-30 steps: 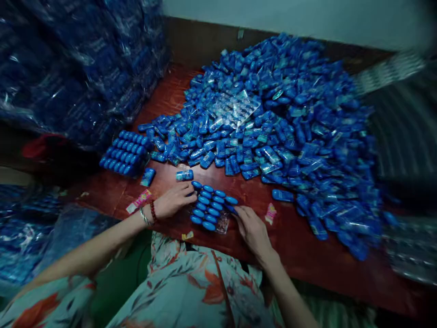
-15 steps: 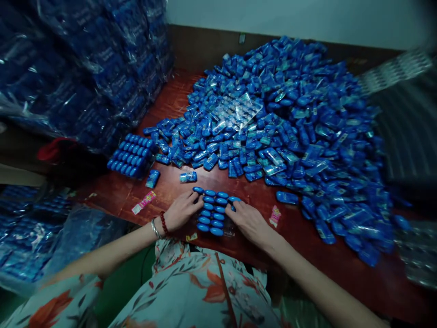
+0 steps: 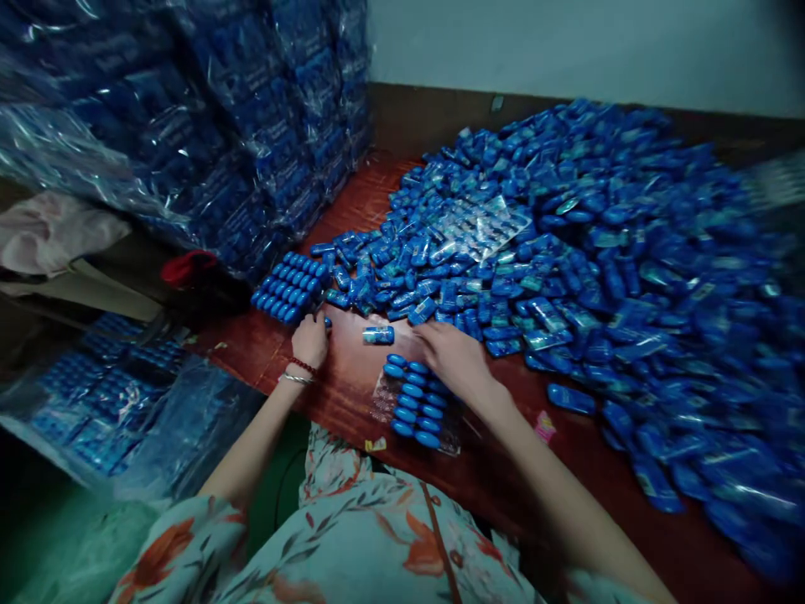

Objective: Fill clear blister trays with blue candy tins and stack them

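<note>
A tray (image 3: 415, 404) of upright blue tubes sits at the table's (image 3: 352, 394) near edge. The right hand (image 3: 449, 354) rests on its far rows, fingers loosely spread. Left of the tray, the left hand (image 3: 310, 338) curls over a loose tube (image 3: 326, 321). Beyond the tray spreads a pile (image 3: 566, 252).

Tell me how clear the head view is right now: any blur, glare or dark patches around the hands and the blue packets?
Head view: dim overall, edges bent by the wide lens. The right side of the packet pile smears into blur; the packet rows by the right hand stay fairly sharp. Glare streaks the wrapped stacks. The left hand is readable, its fingertips shadowed.
</note>
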A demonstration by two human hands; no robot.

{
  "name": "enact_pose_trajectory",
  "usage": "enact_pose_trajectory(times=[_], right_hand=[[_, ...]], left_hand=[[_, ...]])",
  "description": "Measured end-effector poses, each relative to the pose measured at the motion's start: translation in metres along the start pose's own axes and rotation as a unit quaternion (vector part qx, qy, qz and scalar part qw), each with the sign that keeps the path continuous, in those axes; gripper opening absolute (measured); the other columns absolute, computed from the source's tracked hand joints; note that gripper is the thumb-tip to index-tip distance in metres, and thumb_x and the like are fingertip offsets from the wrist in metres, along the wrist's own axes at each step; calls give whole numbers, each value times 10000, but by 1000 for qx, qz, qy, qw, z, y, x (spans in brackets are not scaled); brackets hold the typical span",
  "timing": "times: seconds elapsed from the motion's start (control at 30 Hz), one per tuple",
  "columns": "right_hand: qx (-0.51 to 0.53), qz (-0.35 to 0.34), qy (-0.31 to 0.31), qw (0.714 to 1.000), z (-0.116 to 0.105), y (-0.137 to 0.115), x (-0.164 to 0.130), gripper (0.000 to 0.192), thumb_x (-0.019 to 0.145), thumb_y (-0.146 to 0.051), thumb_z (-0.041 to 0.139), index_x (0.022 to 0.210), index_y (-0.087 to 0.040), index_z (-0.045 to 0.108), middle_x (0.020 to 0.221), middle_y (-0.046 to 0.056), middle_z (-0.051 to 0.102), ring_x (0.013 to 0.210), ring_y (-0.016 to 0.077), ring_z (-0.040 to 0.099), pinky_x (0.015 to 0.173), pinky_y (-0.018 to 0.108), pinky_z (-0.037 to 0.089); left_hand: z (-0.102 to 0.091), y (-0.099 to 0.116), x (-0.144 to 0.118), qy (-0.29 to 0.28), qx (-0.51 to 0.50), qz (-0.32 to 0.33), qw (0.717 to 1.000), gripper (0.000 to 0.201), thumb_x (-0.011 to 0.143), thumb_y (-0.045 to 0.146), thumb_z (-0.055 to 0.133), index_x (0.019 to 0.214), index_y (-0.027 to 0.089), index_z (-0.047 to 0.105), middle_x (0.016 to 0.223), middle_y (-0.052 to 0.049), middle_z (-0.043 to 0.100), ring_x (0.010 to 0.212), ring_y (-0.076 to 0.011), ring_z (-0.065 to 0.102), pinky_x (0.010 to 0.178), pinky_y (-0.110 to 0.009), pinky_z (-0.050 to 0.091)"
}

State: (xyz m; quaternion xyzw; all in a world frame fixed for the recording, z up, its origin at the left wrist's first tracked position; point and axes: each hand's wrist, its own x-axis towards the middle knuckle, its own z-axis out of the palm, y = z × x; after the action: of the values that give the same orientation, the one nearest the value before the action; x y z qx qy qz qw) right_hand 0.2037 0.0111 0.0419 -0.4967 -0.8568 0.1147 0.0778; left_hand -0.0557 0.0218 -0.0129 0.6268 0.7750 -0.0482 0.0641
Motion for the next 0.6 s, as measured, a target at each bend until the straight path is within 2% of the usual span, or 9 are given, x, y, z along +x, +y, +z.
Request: enact_pose_trajectory(times=[0.07,0.13,0.2,0.27,0.33,0.43,0.5,0.6], right_hand=[[3,-32,-34,999,10,-13,43,205,852,-205,532,1035,-176,620,1006,101,649,887,206,599,636,257,421],[9,-43,-60,997,25,-23,75,248,799,-159,590,1046,-160,610,983,95,654,819,183,612,640,253,427],[20,-44,-76,996,38,-28,92,215,795,-112,568,1004,-137,613,951,91,660,776,162,615,653,249,433],[38,-42,-81,995,39,-23,93,198,808,-109,542,995,-131,602,938,85,662,787,162,617,682,252,440],[61,-35,-71,995,25,-9,76,221,840,-147,512,1053,-133,569,964,85,657,851,179,614,730,268,442],[104,-23,-45,993,-14,15,20,293,922,-219,383,1193,-153,470,1100,95,614,995,188,577,825,293,433],[187,1,-44,981,-39,29,-32,352,938,-262,344,1282,-207,392,1182,87,577,1020,185,571,842,310,445],[266,98,-88,955,-53,42,-103,316,908,-370,406,1197,-250,448,1102,66,612,969,208,596,812,341,474]], left_hand=[[-3,3,1,-29,2,29,999,401,864,250,456,1253,155,439,1095,-157,510,854,-259,616,656,-338,493],[-3,3,-4,-49,-6,69,996,392,830,283,522,1211,206,472,1102,-119,510,800,-235,628,623,-313,487],[-1,-3,-12,-53,-32,104,993,337,812,325,549,1127,212,515,1088,-100,519,790,-227,626,624,-308,484],[0,-12,-23,-23,-111,130,985,273,816,338,540,1043,189,525,1022,-84,549,796,-212,617,658,-309,487],[-1,-19,-39,24,-235,140,962,236,817,342,542,986,180,511,907,-48,584,781,-185,606,693,-296,490],[-4,-14,-72,46,-403,150,902,216,828,348,549,962,183,512,847,-23,614,773,-157,608,715,-277,495],[-3,-1,-93,37,-452,173,874,198,844,318,541,992,186,528,906,-39,631,821,-157,615,741,-278,499],[9,24,-109,66,-455,231,857,149,875,239,491,1009,190,533,975,-64,616,896,-159,601,786,-295,498]])
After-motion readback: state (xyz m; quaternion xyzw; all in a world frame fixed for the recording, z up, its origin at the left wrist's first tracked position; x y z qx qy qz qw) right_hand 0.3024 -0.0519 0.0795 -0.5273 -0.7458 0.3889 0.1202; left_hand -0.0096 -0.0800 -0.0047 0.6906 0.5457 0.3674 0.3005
